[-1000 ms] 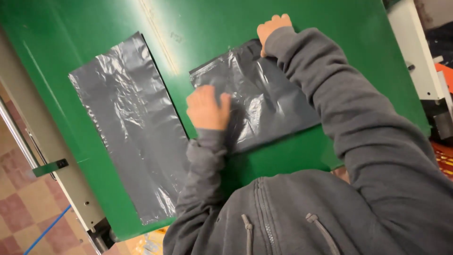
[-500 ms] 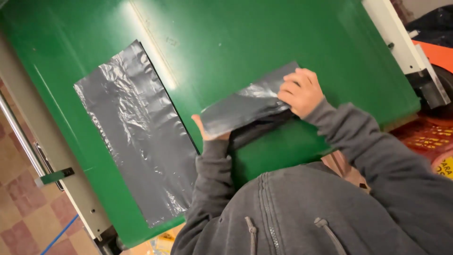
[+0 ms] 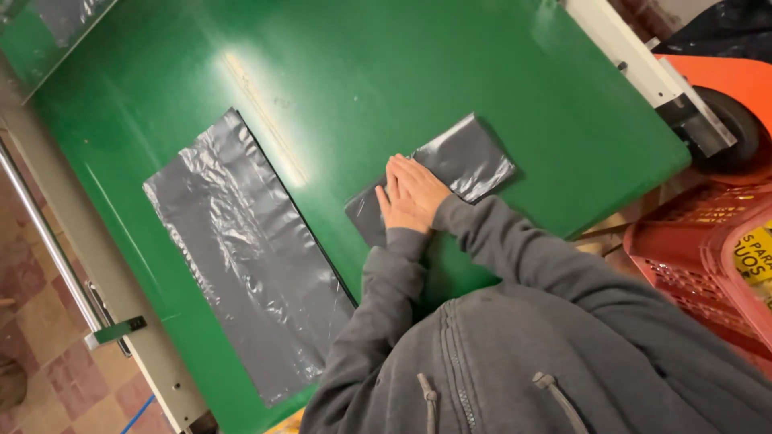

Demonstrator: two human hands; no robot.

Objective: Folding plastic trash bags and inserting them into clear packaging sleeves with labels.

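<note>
Both hands flat, fingers extended, pressing on the folded bag [image 3: 438, 181] mid-bench: right hand [image 3: 420, 191] stacked over left hand [image 3: 400, 210], neither gripping anything. That bag looks folded down to a compact strip already; judging by the layout, the second bag [image 3: 245, 257] lies unfolded, well apart to the left. Both are thin grey plastic film, glossy and crinkled. Bench [image 3: 418, 72] is smooth green, slightly reflective. Red mesh crate [image 3: 700, 257] sits off its right edge.
</note>
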